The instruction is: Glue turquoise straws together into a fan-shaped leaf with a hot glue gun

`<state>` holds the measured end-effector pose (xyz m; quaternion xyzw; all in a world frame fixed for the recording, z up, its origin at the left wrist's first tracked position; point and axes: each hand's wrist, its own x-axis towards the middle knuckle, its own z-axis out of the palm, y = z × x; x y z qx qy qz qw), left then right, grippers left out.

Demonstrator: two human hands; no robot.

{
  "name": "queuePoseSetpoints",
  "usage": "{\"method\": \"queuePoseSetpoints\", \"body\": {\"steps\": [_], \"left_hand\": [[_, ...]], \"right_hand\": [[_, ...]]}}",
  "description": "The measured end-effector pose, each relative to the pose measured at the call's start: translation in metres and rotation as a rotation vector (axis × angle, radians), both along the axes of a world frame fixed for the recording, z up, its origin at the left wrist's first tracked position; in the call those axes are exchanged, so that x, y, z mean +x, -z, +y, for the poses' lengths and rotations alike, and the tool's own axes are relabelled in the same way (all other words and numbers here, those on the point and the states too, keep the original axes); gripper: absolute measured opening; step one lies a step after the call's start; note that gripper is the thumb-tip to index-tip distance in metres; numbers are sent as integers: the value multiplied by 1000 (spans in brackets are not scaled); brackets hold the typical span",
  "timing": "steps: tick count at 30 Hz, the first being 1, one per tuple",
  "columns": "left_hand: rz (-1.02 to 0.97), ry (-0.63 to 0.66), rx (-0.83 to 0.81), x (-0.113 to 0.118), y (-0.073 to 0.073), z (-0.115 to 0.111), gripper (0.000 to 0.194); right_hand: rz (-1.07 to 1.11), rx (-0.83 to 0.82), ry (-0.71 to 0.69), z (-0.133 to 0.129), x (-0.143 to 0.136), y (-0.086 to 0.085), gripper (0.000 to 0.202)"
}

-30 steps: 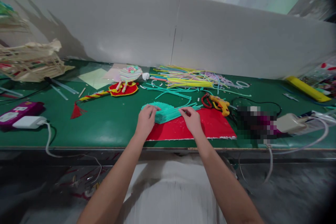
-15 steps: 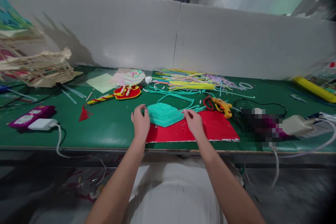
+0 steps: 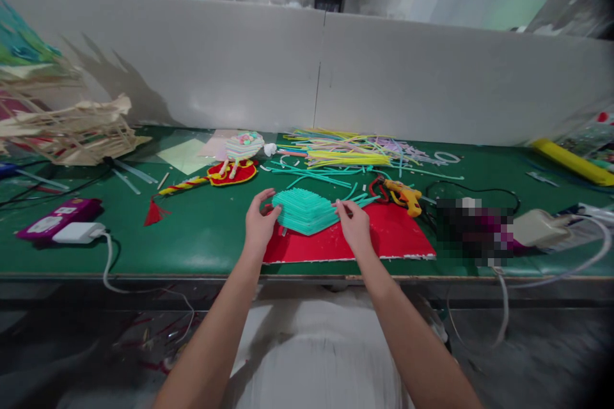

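A turquoise leaf-shaped piece (image 3: 307, 212) built from rows of pipe cleaners lies above a red board (image 3: 384, 236) in front of me. My left hand (image 3: 261, 220) is closed at its left edge, the thumb on the near side and the fingers curled behind. At the right end, my right hand (image 3: 354, 220) pinches the piece between thumb and forefinger. Loose stem ends stick out to the right, past that hand. Just behind lie several loose turquoise pipe cleaners (image 3: 316, 174).
A yellow glue gun (image 3: 407, 197) and red-handled scissors (image 3: 378, 186) sit right of the piece. Behind is a pile of coloured pipe cleaners (image 3: 345, 156). Leftward are a tasselled red-and-yellow ornament (image 3: 230, 172), a purple box (image 3: 60, 217) and a wooden stick model (image 3: 71, 128). A white partition (image 3: 215, 64) closes the back.
My left hand has moved slightly right, its thumb now over the left edge of the turquoise piece. My right hand keeps its pinch. The view has tilted up a little.
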<state>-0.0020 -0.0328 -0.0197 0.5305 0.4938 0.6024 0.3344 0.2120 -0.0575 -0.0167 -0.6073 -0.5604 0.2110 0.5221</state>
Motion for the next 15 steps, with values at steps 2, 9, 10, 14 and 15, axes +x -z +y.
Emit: {"method": "queuePoseSetpoints", "body": {"steps": [2, 9, 10, 14, 15], "left_hand": [[60, 54, -18, 1, 3, 1, 43], [442, -2, 82, 3, 11, 5, 42], [439, -14, 82, 3, 12, 5, 39], [404, -90, 48, 2, 12, 3, 33], [417, -128, 31, 2, 12, 2, 31]], "right_hand": [[-21, 34, 19, -1, 0, 1, 32], [-197, 102, -6, 11, 6, 3, 34], [-270, 105, -17, 19, 9, 0, 33], [-587, 61, 9, 61, 27, -15, 24], [-637, 39, 25, 73, 32, -19, 22]]}}
